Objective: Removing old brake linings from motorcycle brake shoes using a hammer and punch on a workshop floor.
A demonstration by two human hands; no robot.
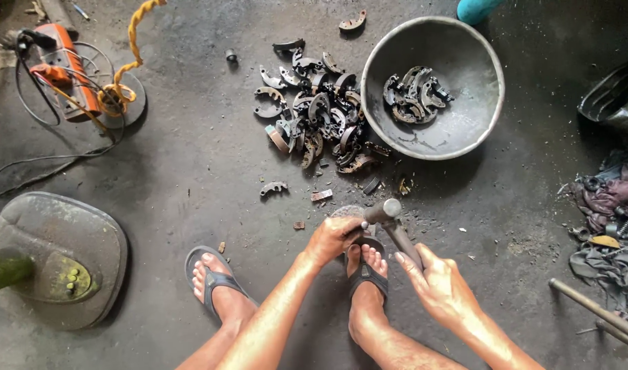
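While the hammer (395, 229) is clamped in the right hand (437, 284), the left hand (333, 238) is closed on a part hidden under it, hemmed by the scrap pile (314, 113) and bowl (432, 88).

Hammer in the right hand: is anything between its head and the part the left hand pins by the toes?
Nothing visible. The hammer head sits right beside the left hand; the pinned part is mostly hidden under that hand. The right hand grips the handle.

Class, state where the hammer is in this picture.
In the head view the hammer is low and right of centre, its handle in the right hand, its head beside the left hand, just below the metal bowl.
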